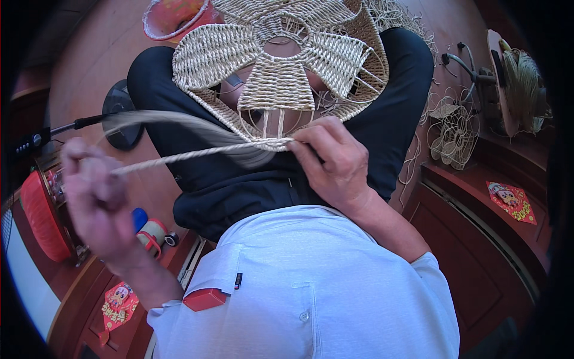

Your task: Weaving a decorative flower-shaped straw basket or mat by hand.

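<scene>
- My head view: the left hand [98, 185], blurred, is clenched round a taut straw cord [185, 156]; the right hand [335, 158] pinches the rim of a woven straw piece [278, 84] between dark-trousered legs [403, 90].
- I see a gold-lettered red card [511, 202], a red box [205, 300] in a shirt pocket [215, 272], a pink bucket [196, 29], contents unclear.

Gold characters [113, 313] (illegible at this size) on the left red sign [121, 295] and right red sign [510, 198].

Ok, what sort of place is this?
Likely a home used for handcraft: a partly woven piece on the person's lap, loose cord on the floor, a red festive decoration on dark-red woodwork.
</scene>
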Available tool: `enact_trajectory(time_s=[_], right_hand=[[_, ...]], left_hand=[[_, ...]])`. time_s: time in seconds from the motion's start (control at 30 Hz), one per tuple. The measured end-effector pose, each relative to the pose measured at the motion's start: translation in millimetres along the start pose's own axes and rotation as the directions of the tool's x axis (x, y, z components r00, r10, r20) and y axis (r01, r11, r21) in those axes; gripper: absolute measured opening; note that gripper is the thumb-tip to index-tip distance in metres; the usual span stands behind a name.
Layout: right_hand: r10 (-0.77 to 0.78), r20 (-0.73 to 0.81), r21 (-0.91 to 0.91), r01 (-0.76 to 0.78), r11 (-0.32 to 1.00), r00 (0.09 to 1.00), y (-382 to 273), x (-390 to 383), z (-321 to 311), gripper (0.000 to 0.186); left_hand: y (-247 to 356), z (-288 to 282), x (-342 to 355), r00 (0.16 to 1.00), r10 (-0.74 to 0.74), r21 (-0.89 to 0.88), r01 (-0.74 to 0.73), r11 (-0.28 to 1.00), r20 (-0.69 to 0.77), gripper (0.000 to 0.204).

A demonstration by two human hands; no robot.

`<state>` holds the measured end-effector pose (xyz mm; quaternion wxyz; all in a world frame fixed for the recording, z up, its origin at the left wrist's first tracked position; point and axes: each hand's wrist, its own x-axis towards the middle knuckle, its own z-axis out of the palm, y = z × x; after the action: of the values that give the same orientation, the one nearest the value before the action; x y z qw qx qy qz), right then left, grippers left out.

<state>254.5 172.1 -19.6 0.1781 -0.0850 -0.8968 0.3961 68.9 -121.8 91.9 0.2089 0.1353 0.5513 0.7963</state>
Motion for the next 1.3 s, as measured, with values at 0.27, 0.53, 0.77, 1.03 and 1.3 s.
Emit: enact_trajectory(time_s=[0.27, 0.53, 0.77, 1.03, 1.3], right_hand=[[0.240, -0.096, -0.084, -0.248, 0.965, 0.966, 5.3, -3.8, -3.1, 0.019], [0.347, -0.046, 0.002, -0.348, 0.938, 0.937, 7.9, -3.9, -3.3, 0.020], [0.269, -0.035, -0.068, -0.271, 0.960, 0.962, 12.0, -7.0, -2.0, 0.017], [0.390, 0.143, 0.046, -0.400, 0.916, 0.910, 14.3, -0.2, -11.5, 0.018], [0.367, 0.117, 0.064, -0.376, 0.924, 0.923, 13.7, -2.7, -8.4, 0.017]], left_hand=[[-26.3, -6.1, 33.0, 0.951, 0.240, 0.981, 0.192, 0.032, -0.194, 0.038], [-119.4, 100.7, 4.4, 0.950, -0.236, 0.733, 0.012, 0.680, 0.204, 0.023], [-165.6, 119.4, 12.7, 0.937, -0.126, 0.782, -0.192, 0.592, 0.326, 0.028], [-180.1, 134.3, 19.5, 0.940, -0.271, 0.760, 0.021, 0.649, 0.205, 0.021], [-173.1, 124.8, 6.1, 0.932, -0.321, 0.430, 0.225, 0.874, 0.165, 0.020]])
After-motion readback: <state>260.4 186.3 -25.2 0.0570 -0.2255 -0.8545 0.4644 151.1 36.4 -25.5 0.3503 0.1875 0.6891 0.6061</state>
